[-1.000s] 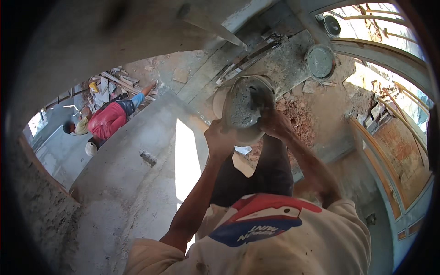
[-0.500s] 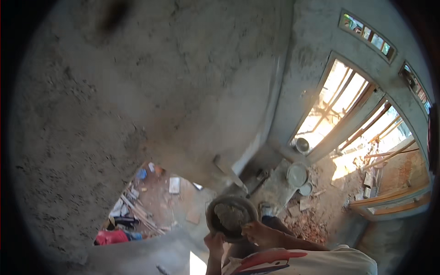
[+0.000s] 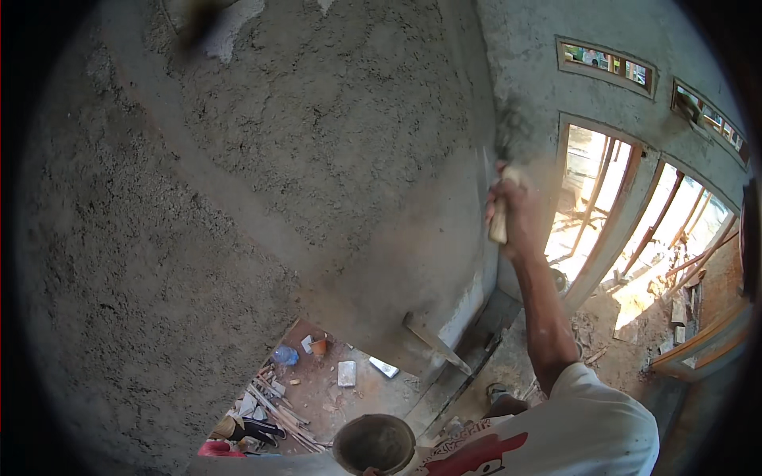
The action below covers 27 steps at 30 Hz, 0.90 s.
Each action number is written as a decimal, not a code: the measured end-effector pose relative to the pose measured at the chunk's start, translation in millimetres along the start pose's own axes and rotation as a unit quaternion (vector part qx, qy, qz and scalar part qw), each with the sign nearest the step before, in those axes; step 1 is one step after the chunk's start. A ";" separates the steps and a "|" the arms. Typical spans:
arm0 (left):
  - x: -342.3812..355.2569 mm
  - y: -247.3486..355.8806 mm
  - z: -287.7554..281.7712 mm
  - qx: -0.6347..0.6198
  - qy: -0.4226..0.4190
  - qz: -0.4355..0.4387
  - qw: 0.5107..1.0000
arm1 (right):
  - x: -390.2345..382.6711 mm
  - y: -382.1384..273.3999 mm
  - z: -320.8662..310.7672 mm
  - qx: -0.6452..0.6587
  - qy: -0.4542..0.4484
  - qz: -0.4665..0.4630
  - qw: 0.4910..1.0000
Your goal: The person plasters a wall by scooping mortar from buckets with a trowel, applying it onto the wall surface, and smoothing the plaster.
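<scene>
Hands were apart. Right hand clamped a handle right of centre, near the wall corner; left hand gripped the bowl, bottom centre. Open room lay between.

Dim wall, glaring openings at right, fisheye bending, dark vignetting

Right hand gripping a pale handle near a rough grey wall; left hand at the rim of a bowl.
</scene>
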State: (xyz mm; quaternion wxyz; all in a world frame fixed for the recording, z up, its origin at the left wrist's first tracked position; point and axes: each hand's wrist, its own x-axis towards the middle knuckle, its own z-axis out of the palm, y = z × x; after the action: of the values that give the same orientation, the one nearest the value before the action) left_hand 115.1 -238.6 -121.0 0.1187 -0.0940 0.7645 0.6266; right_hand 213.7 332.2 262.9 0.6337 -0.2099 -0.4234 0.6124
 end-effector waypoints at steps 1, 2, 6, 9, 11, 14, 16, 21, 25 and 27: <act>-3.8 -0.1 -2.4 -0.004 0.022 -0.009 1.000 | 20.5 -17.2 7.3 -0.036 0.066 -0.056 0.996; -7.3 -0.4 -4.2 -0.008 0.039 -0.016 0.999 | 40.1 -29.5 13.2 -0.073 0.131 -0.111 0.982; -13.0 0.6 2.7 -0.012 0.072 -0.035 0.997 | 126.0 -57.3 4.8 -0.144 0.323 -0.313 0.881; -21.6 1.2 4.7 -0.017 0.093 -0.044 0.995 | 177.7 -51.7 13.1 -0.192 0.449 -0.410 0.771; -25.9 0.5 6.5 -0.021 0.103 -0.047 0.993 | 211.8 -24.3 29.8 -0.282 0.507 -0.353 0.734; -30.7 1.1 17.2 -0.021 0.082 -0.046 0.995 | 294.7 96.9 17.5 -0.545 0.283 -0.416 0.670; -44.6 -2.0 7.4 -0.019 0.119 -0.048 0.992 | 161.3 153.3 44.8 -0.604 -0.190 -0.199 0.748; -35.8 -16.4 45.8 -0.058 0.025 0.020 0.998 | -119.5 196.9 -72.6 -0.510 -0.601 0.083 0.609; -50.4 74.9 143.4 0.190 -0.050 0.056 0.979 | -177.8 197.7 -161.1 -0.507 -0.697 0.206 0.463; -64.8 110.0 183.4 0.219 -0.101 0.068 0.968 | -196.6 178.1 -177.8 -0.503 -0.669 0.250 0.486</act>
State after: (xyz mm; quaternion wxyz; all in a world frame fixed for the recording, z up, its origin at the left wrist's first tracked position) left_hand 156.4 -37.5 -32.8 0.1706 0.0500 0.8716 0.4569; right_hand 269.7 218.4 -30.2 -0.2336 -0.1170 -0.8858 0.3835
